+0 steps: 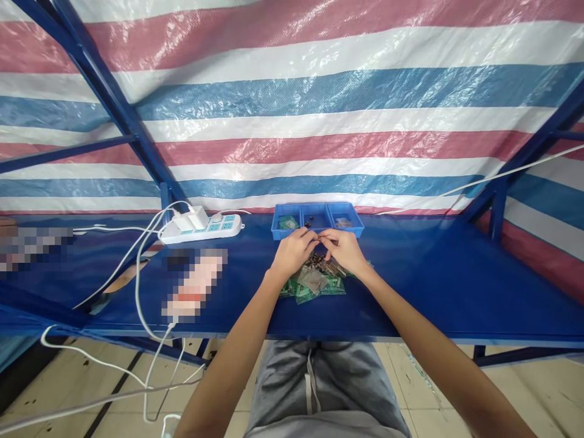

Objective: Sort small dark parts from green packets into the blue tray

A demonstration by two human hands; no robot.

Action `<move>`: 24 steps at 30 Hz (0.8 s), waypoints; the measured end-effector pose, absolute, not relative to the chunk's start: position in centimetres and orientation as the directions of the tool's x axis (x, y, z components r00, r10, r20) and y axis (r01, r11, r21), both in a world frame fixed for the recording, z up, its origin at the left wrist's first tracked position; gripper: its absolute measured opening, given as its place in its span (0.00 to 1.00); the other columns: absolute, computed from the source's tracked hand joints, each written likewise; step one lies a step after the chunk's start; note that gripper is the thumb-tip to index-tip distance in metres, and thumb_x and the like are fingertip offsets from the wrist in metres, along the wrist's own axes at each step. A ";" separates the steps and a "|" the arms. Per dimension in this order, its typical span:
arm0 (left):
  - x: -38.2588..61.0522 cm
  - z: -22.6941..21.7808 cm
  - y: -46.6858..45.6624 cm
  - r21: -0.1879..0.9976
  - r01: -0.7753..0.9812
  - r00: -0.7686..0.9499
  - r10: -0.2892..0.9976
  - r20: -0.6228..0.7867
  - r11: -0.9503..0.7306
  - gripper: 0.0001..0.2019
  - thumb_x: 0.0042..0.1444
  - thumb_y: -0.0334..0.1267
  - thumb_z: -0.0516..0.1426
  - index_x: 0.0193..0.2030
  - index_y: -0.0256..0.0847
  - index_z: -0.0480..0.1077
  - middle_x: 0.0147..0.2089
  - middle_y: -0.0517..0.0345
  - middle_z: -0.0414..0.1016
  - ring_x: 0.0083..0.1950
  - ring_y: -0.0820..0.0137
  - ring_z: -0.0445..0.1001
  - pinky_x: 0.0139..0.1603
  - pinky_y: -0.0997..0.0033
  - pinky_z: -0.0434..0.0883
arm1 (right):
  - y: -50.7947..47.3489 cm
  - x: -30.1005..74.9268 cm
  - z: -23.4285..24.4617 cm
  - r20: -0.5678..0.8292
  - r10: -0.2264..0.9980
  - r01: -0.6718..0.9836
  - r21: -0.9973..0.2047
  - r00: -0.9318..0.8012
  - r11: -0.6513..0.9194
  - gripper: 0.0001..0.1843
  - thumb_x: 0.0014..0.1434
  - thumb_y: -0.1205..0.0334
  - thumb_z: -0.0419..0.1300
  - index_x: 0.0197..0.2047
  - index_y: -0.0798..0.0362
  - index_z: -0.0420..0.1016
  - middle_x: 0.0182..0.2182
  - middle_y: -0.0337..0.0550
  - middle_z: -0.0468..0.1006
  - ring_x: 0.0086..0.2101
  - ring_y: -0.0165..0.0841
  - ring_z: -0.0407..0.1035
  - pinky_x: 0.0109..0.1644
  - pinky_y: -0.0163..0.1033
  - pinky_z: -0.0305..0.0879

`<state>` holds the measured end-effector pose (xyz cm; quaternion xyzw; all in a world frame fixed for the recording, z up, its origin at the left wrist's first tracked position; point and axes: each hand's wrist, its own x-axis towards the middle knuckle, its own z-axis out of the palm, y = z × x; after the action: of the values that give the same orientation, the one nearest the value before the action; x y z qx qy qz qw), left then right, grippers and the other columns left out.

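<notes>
My left hand [294, 250] and my right hand [347, 249] meet above the blue table [433, 280], fingertips pinched together on a tiny part [322, 241] too small to make out. Just below the hands lies a pile of small green bags and metal pieces [314, 281]. Behind the hands stands a blue tray [318, 230] with three compartments; the left one holds a green bag, the middle one a few dark bits, the right one a small clear bag.
A white power strip [203, 229] with chargers plugged in lies left of the tray, its white cables [141, 286] trailing over the table's front edge. Blue frame bars and a striped tarp rise behind. A blurred object [194, 291] lies at left.
</notes>
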<state>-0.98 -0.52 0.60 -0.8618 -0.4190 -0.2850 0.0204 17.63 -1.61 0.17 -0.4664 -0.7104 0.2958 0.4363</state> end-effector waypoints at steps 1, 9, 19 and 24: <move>-1.0 0.6 -0.5 0.207 0.735 0.483 0.713 0.508 -0.645 0.10 0.70 0.41 0.51 0.46 0.44 0.72 0.44 0.55 0.72 0.46 0.67 0.73 0.38 0.73 0.68 | -1.5 17.7 0.1 0.351 0.915 0.413 -0.816 -0.199 0.403 0.11 0.65 0.61 0.54 0.41 0.51 0.78 0.36 0.39 0.83 0.21 0.30 0.75 0.31 0.35 0.72; -0.7 0.5 -0.7 0.211 0.736 0.485 0.719 0.498 -0.643 0.11 0.71 0.40 0.49 0.45 0.43 0.71 0.44 0.54 0.73 0.46 0.67 0.74 0.38 0.73 0.68 | -1.1 18.0 -0.2 0.368 0.895 0.508 -0.736 -0.254 0.447 0.10 0.64 0.65 0.54 0.43 0.51 0.77 0.39 0.41 0.84 0.18 0.28 0.71 0.31 0.35 0.69; -0.8 0.8 -0.8 0.303 0.702 0.447 0.730 0.516 -0.644 0.12 0.72 0.41 0.48 0.49 0.43 0.72 0.46 0.54 0.75 0.46 0.67 0.76 0.45 0.70 0.71 | -1.0 18.0 -0.2 0.450 0.867 0.550 -0.678 -0.215 0.488 0.09 0.65 0.60 0.56 0.41 0.50 0.78 0.33 0.41 0.82 0.28 0.34 0.74 0.36 0.36 0.66; -0.6 0.6 -0.9 0.290 0.706 0.458 0.728 0.510 -0.646 0.13 0.70 0.37 0.49 0.54 0.43 0.71 0.50 0.52 0.75 0.47 0.66 0.77 0.44 0.70 0.73 | -1.1 18.0 0.0 0.447 0.865 0.564 -0.664 -0.227 0.491 0.10 0.66 0.60 0.54 0.38 0.50 0.77 0.29 0.39 0.79 0.27 0.34 0.72 0.35 0.36 0.64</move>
<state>-0.62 -0.90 0.56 -0.8535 -0.4200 -0.3079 -0.0183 18.00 -1.13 0.01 -0.4695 -0.7611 0.1847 0.4077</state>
